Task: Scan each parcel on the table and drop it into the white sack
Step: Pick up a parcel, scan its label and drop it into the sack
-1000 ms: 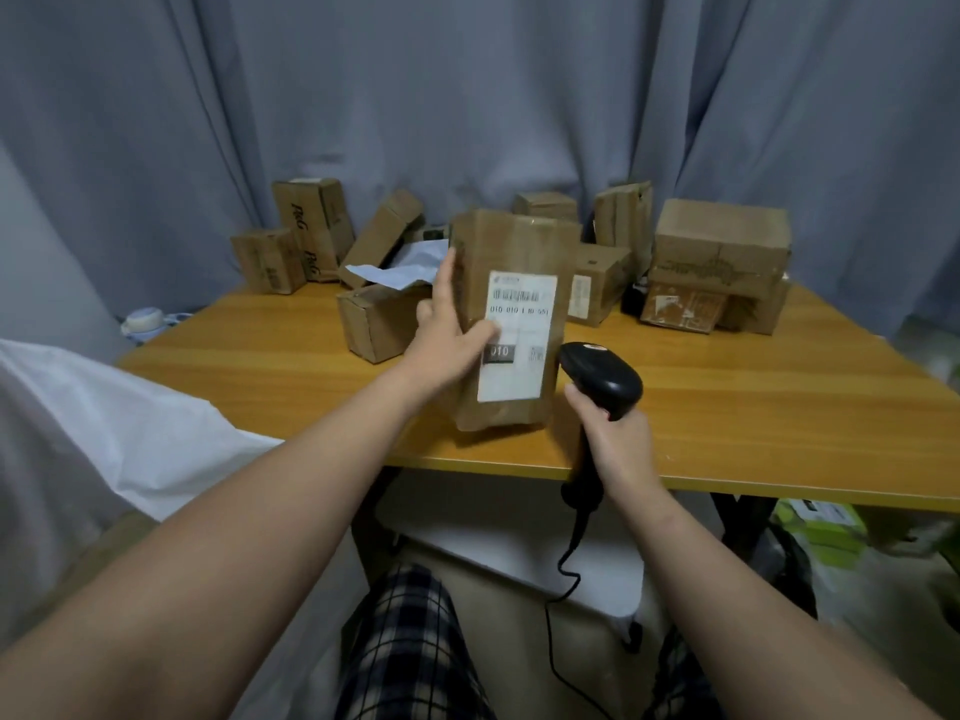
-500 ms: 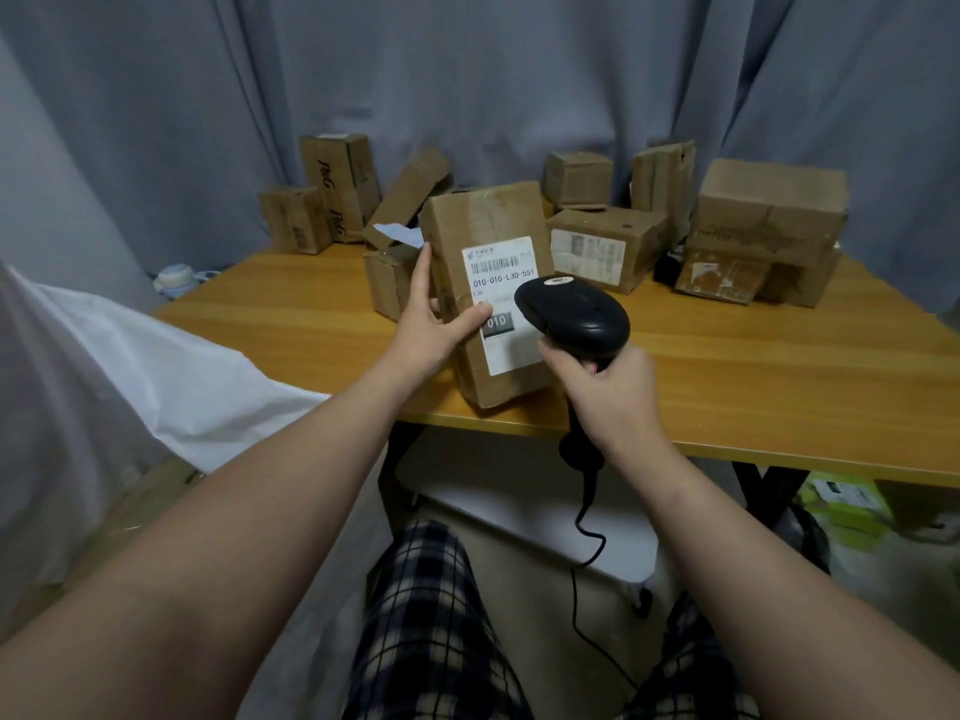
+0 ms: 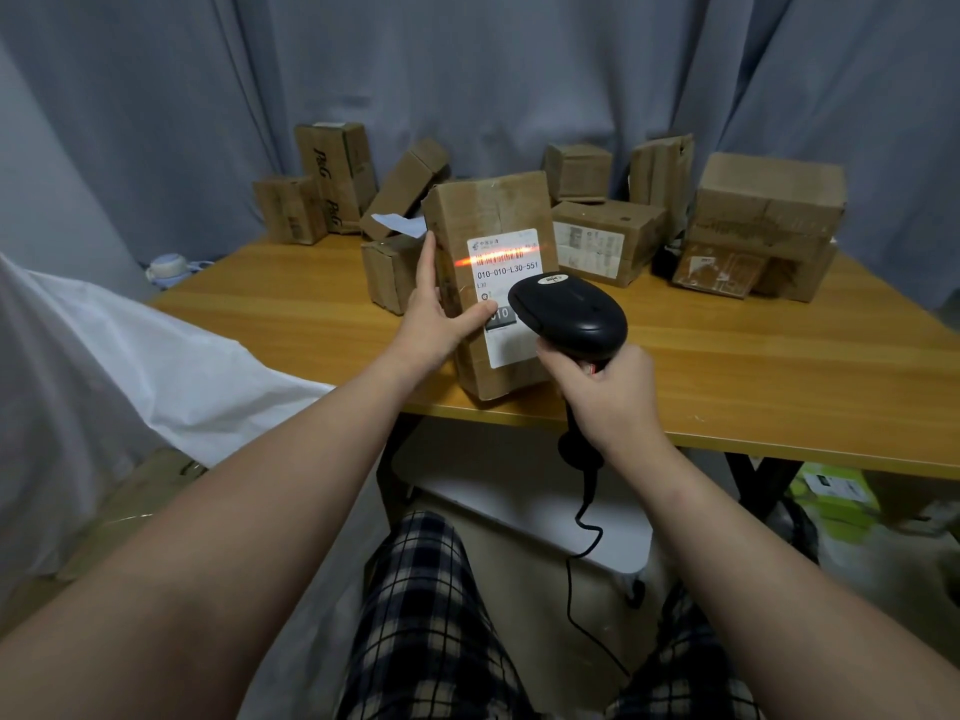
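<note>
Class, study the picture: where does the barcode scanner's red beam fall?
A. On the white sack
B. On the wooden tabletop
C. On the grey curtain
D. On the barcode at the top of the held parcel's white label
D: the red beam crosses the barcode on the white label of the parcel held by the left hand, while the right hand aims the barcode scanner.

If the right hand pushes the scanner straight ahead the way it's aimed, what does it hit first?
Most likely the white label on the parcel the left hand holds upright; the scanner's red line crosses its barcode. Depth unclear.
</note>
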The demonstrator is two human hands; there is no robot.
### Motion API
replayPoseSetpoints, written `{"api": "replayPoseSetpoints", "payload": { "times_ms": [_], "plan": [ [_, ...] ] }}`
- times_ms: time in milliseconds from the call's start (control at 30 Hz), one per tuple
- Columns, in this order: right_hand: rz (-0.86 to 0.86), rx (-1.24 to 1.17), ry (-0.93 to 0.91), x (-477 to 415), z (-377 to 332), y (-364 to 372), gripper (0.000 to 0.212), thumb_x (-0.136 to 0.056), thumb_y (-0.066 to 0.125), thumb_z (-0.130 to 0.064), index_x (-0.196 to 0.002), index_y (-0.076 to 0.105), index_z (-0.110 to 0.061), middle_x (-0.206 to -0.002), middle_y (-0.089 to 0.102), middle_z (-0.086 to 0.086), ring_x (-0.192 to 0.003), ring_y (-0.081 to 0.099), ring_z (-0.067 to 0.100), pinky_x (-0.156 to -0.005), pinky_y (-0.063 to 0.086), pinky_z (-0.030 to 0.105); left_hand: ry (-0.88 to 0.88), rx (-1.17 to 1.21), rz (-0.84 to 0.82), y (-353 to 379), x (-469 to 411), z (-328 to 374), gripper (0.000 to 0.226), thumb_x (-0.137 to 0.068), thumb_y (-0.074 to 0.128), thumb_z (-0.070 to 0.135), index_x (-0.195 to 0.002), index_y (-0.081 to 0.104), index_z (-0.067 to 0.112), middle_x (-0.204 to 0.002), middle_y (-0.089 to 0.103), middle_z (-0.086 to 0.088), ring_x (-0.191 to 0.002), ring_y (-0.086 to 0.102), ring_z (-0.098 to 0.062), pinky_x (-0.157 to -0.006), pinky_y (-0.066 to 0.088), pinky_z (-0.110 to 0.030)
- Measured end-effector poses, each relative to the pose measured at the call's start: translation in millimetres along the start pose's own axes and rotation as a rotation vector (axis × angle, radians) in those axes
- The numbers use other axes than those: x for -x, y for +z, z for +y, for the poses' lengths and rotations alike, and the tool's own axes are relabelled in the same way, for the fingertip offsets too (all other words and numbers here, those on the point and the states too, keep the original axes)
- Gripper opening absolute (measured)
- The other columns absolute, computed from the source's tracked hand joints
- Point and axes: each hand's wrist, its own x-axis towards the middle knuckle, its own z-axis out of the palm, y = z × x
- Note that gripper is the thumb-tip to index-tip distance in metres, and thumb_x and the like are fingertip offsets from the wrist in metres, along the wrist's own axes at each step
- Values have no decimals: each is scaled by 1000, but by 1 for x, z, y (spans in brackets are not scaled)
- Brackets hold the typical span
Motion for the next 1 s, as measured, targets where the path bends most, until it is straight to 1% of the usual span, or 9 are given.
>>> {"api": "replayPoseSetpoints", "payload": {
  "times_ms": [200,300,367,467,600,667,733,867,1000],
  "plan": [
    [2,0,-9,1,-1,-1,24,-85,72,-21,-64,61,-18,-54,56,-4,-53,55,2,-52,41,13,-24,-22,14,0,2,2,112,-60,76,50,-143,1,56,-150,36,-5,-135,41,-21,-106,41,-53],
    [-1,5,-25,4,0,-3,27,-85,72,-21,-61,59,-19,-53,56,-2,-52,54,4,-53,42,17,-17,-17,16,1,1,1,113,-61,76,48,-144,1,54,-150,37,-6,-134,42,-21,-107,41,-52],
    [-7,14,-27,6,1,-5,27,-85,71,-22,-62,59,-18,-54,57,0,-54,55,5,-54,42,18,-19,-17,23,2,0,0,111,-59,77,49,-141,2,59,-150,35,-6,-135,40,-22,-107,40,-54],
    [-2,28,-34,8,3,-9,27,-86,71,-22,-62,59,-21,-54,56,-4,-55,56,3,-53,42,14,-20,-44,1,4,1,-3,113,-56,79,53,-136,0,65,-152,30,-6,-139,34,-24,-109,36,-55],
    [26,-13,-34,12,6,-10,29,-85,72,-19,-60,58,-20,-50,53,-7,-51,54,5,-52,41,14,-4,-40,13,9,6,-9,115,-65,79,42,-146,-3,51,-155,25,-3,-142,27,-21,-112,33,-53],
    [38,-42,-34,15,8,-9,31,-85,72,-17,-58,57,-16,-48,51,-6,-49,51,5,-51,39,15,-1,-35,15,9,5,-10,116,-66,79,42,-147,-3,49,-155,26,-2,-141,29,-20,-112,34,-52],
    [35,-74,-37,19,8,-9,28,-85,72,-14,-60,58,-13,-46,51,-11,-49,50,2,-51,38,13,-9,-39,9,8,3,-10,115,-69,79,39,-147,-4,47,-155,26,-2,-141,28,-21,-111,34,-52],
    [38,-108,-72,25,10,-10,18,-84,73,-11,-73,63,-21,-53,58,-15,-58,59,-2,-57,42,11,-27,-36,23,7,1,-12,111,-79,78,28,-150,-7,41,-155,25,-2,-141,28,-21,-111,36,-52],
    [52,-129,-101,30,13,-10,14,-82,73,-17,-76,64,-26,-62,64,-19,-65,62,-3,-61,45,10,-38,-53,37,6,-1,-13,112,-78,78,30,-150,-7,42,-155,24,-2,-141,28,-21,-111,36,-52]
  ]
}}
